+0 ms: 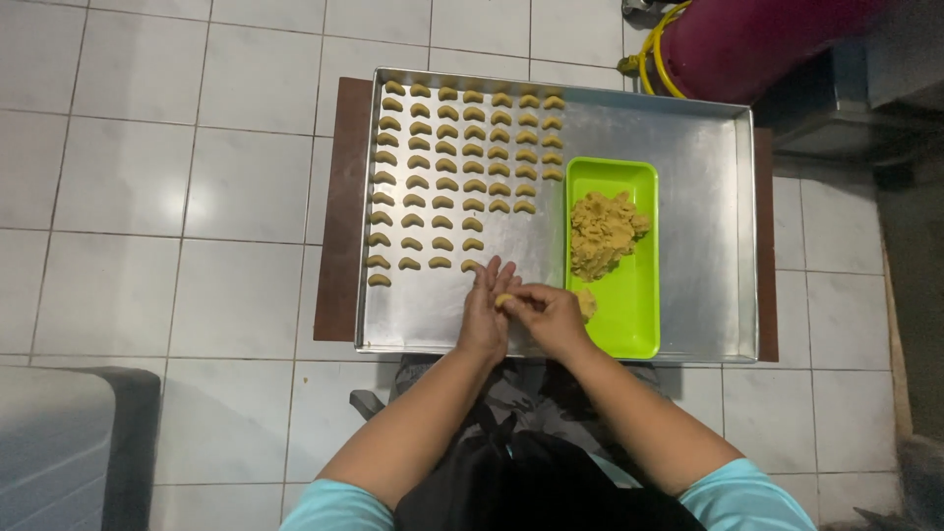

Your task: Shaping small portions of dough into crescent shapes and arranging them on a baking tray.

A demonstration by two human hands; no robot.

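Pinching dough piece [503,299], fingers [519,295] closed

A small yellowish dough piece [503,299] sits pinched between the left hand [486,313] and right hand [551,315] over the near edge of the metal baking tray [688,197], just beside the rows of curved, crescent-shaped dough pieces [452,167] filling its left part.

Silver baking tray [708,197], lime-green plastic tray [629,315], tan-yellow dough [603,231], golden crescent cookies [447,167], white tiled floor [197,197], maroon cylinder [747,39]
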